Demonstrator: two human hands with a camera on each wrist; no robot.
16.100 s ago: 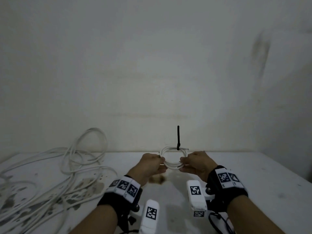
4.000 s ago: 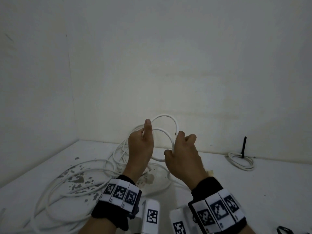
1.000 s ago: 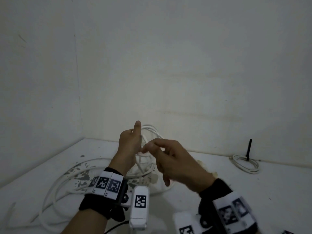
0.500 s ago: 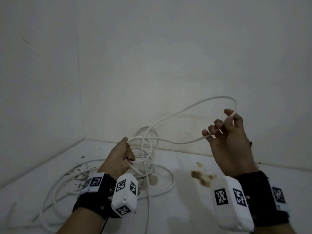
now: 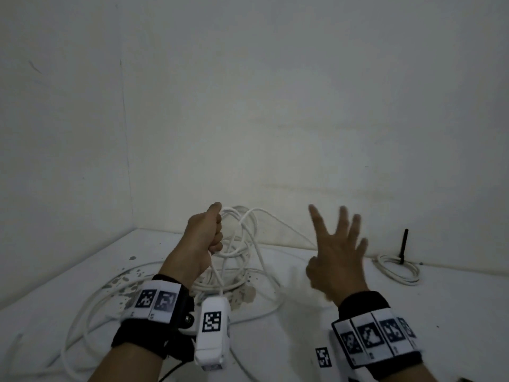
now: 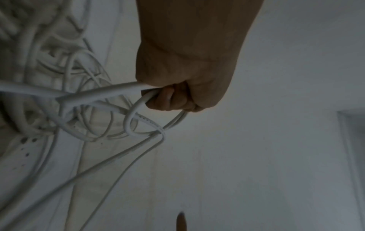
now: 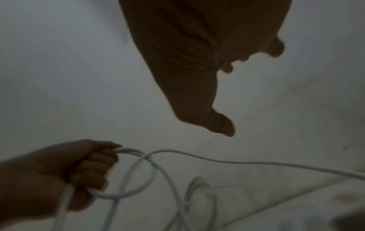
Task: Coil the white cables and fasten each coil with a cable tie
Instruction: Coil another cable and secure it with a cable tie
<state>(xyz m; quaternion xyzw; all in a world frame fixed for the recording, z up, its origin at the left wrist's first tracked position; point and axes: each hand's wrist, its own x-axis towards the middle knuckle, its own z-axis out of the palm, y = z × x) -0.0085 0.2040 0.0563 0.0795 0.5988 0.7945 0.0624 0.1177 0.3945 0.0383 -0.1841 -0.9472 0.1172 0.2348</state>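
Observation:
My left hand (image 5: 205, 238) (image 6: 183, 87) (image 7: 65, 171) is raised above the table and grips a few loops of white cable (image 5: 239, 238) (image 6: 142, 118) (image 7: 134, 171) in its fist. More of that cable trails down to the loose tangle (image 5: 154, 285) lying on the white table (image 5: 413, 312). My right hand (image 5: 334, 252) (image 7: 207, 78) hovers to the right with its fingers spread and holds nothing. A strand of cable (image 5: 281, 221) runs from the left fist toward it. A finished coil (image 5: 396, 267) with a black cable tie (image 5: 404, 245) standing up from it lies at the back right by the wall.
White walls close the table at the back and the left, meeting in a corner (image 5: 129, 188). Brown stains (image 5: 245, 293) mark the tabletop under the tangle. A small dark object (image 5: 465, 379) sits at the bottom right edge.
My right hand has let go of the long strand it had pulled up and out to the right, and now hangs lower with fingers spread. The left fist has risen slightly, still holding loops.

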